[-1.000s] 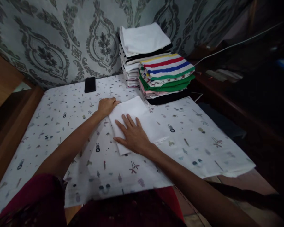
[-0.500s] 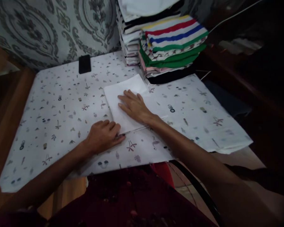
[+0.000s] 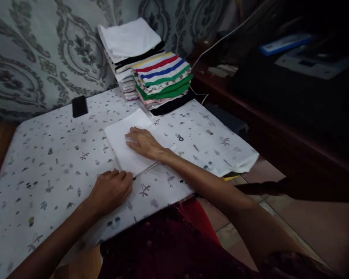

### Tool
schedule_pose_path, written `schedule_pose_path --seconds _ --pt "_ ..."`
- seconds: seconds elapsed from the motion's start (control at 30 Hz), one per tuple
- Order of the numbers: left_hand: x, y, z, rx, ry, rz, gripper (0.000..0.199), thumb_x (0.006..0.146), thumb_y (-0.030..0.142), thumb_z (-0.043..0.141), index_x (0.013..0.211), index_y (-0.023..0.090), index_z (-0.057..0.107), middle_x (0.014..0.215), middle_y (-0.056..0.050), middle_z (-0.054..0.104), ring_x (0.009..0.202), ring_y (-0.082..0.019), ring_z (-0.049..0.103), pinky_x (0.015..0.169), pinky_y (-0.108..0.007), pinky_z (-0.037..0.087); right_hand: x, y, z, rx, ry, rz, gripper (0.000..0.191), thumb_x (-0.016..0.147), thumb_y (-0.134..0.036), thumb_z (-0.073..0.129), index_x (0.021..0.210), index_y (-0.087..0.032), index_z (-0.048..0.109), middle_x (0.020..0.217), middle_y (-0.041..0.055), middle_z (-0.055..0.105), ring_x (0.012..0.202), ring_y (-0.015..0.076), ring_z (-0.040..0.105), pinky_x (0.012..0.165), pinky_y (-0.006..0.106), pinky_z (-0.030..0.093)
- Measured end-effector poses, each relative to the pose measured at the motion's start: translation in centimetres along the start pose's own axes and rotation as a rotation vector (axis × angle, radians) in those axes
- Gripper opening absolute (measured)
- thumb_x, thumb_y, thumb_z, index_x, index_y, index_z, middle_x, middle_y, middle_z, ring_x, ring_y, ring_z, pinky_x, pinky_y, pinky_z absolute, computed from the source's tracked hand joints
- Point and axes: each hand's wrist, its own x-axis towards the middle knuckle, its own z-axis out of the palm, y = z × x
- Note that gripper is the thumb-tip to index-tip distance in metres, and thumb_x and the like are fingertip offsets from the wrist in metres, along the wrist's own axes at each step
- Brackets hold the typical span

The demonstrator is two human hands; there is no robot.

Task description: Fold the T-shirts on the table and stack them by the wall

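Observation:
A folded white cloth lies flat on the patterned tabletop. My right hand rests on the cloth with its fingers spread, palm down. At the cloth's near left corner is my left hand, its fingers curled together. What the left fingers hold, if anything, is hidden beneath them. A thin edge of the cloth runs between the two hands along its near side.
Behind the cloth stands a pile of folded white and dark fabric. Beside it is a stack topped by striped cloth. A black phone lies near the patterned wall. Dark furniture is at the right.
The camera view has turned right, so the table and stacks appear further left. My left hand has drawn its fingers in at the cloth's corner. My right hand stays spread on the cloth.

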Motion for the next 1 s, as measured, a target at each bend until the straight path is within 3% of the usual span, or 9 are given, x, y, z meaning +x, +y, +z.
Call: schedule_pose_path --seconds 0.07,0.17,0.3,0.43,0.53,0.63,0.87,0.93,1.0 --pt "0.7 0.1 -0.9 -0.031 0.054 0.008 0.024 0.092 0.034 0.042 0.082 0.029 0.063 0.073 -0.008 0.068 0.072 -0.026 0.062 0.065 -0.04 0.047 -1.4 1.0 -1.6 0.034 0.109 0.057 0.037 0.102 -0.026 0.043 0.134 -0.015 0.058 0.143 0.0133 0.056 0.136 0.0226 0.048 0.112 0.039 0.037" --pt "2.3 0.6 -1.9 -0.111 0.164 0.009 0.029 0.095 0.039 0.039 0.086 0.028 0.064 0.077 -0.009 0.068 0.077 -0.026 0.062 0.07 -0.042 0.049 -4.3 2.9 -3.8 -0.006 0.233 0.253 0.034 0.099 -0.022 0.044 0.127 -0.014 0.062 0.125 0.0138 0.063 0.118 0.0245 0.059 0.099 0.037 0.046" --pt "6.3 0.6 -1.9 -0.206 0.243 0.033 0.036 0.099 0.036 0.035 0.116 0.025 0.064 0.114 -0.012 0.07 0.108 -0.027 0.062 0.096 -0.046 0.048 -7.3 4.7 -4.5 -0.039 0.149 0.408 0.032 0.095 -0.022 0.05 0.125 -0.016 0.061 0.111 0.0117 0.067 0.099 0.0236 0.064 0.085 0.034 0.048" --pt "11.4 -1.8 -1.1 -0.186 0.189 -0.044 0.049 0.099 0.041 0.036 0.142 0.021 0.049 0.153 -0.014 0.047 0.144 -0.029 0.039 0.119 -0.05 0.029 -8.0 4.7 -4.1 -0.102 0.102 0.402 0.034 0.091 -0.014 0.047 0.12 -0.019 0.063 0.105 0.0087 0.068 0.095 0.0218 0.065 0.082 0.032 0.049" --pt "14.5 -3.9 -0.7 -0.177 0.103 -0.107 0.056 0.099 0.042 0.036 0.151 0.02 0.038 0.163 -0.014 0.031 0.152 -0.027 0.025 0.123 -0.051 0.019 -7.4 4.1 -3.9 -0.19 0.163 0.302 0.034 0.089 -0.012 0.048 0.117 -0.018 0.066 0.117 0.0123 0.066 0.11 0.0243 0.063 0.093 0.035 0.049" --pt "16.5 -5.1 -0.3 -0.189 0.046 -0.109 0.06 0.099 0.046 0.036 0.154 0.021 0.033 0.165 -0.012 0.026 0.153 -0.026 0.021 0.124 -0.052 0.016 -6.4 3.8 -3.1 -0.212 0.202 0.134 0.038 0.089 -0.017 0.053 0.125 -0.014 0.064 0.141 0.0173 0.056 0.133 0.0284 0.051 0.109 0.043 0.043" --pt "19.9 -6.6 0.4 -0.246 0.028 -0.095 0.063 0.099 0.052 0.031 0.154 0.022 0.033 0.165 -0.011 0.024 0.154 -0.024 0.016 0.123 -0.052 0.017 -4.9 4.8 -0.7 -0.245 0.15 0.031 0.046 0.095 -0.025 0.049 0.139 -0.013 0.058 0.149 0.0194 0.051 0.14 0.031 0.045 0.115 0.046 0.04" --pt "19.9 -7.1 0.5 -0.285 0.051 -0.104 0.06 0.099 0.049 0.033 0.153 0.022 0.034 0.165 -0.012 0.026 0.154 -0.024 0.018 0.123 -0.053 0.017 -5.1 4.8 -0.7 -0.248 0.143 0.035 0.046 0.096 -0.025 0.048 0.139 -0.012 0.058 0.15 0.0204 0.049 0.141 0.0319 0.044 0.115 0.048 0.039" --pt "18.8 -7.5 0.8 -0.376 0.152 -0.173 0.058 0.097 0.043 0.04 0.151 0.022 0.036 0.164 -0.013 0.029 0.153 -0.027 0.02 0.123 -0.055 0.015 -5.2 4.8 -1.2 -0.243 0.115 0.028 0.044 0.096 -0.025 0.049 0.137 -0.011 0.059 0.149 0.0208 0.05 0.14 0.0322 0.045 0.115 0.048 0.039"
